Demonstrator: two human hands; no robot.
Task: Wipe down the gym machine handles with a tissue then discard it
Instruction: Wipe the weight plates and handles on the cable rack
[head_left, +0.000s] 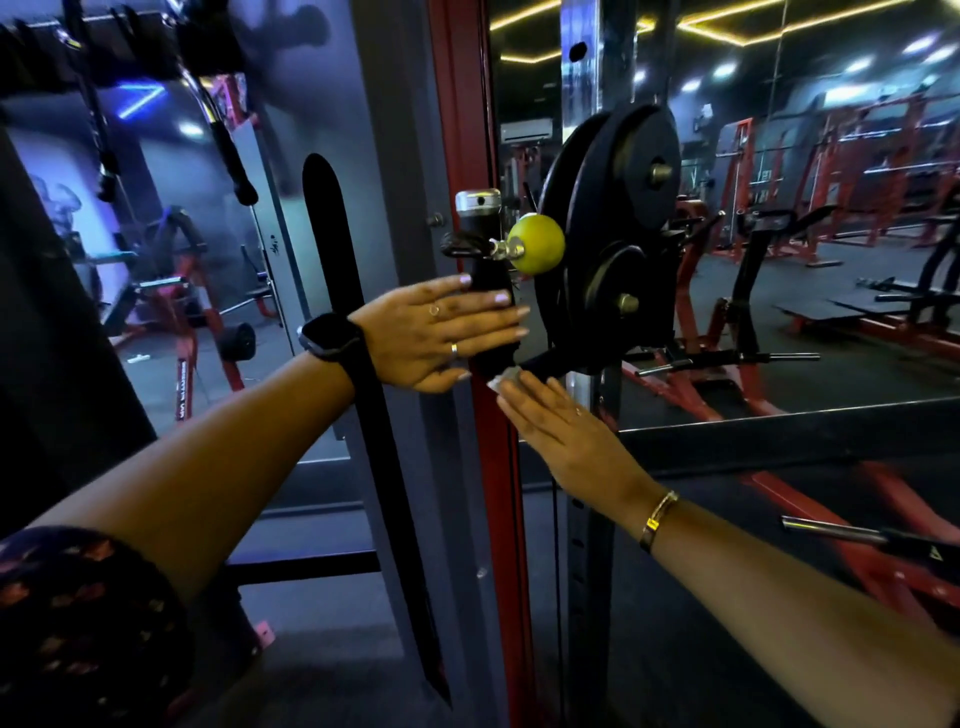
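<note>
A black handle (488, 283) hangs upright from a chrome cap and a yellow ball (537, 242) on the red machine post (501, 467). My left hand (431, 335) lies flat in front of the handle with straight fingers reaching past its middle. My right hand (563, 431) reaches up from below with straight fingers. A small white tissue (503, 378) shows at its fingertips, pressed to the handle's lower end. How the fingers hold the tissue is hidden behind the hand.
Black weight plates (618, 228) hang on pegs just right of the handle. A long black strap (358, 395) hangs to the left. A mirror behind reflects red gym machines. A chrome bar end (831, 530) juts in at the lower right.
</note>
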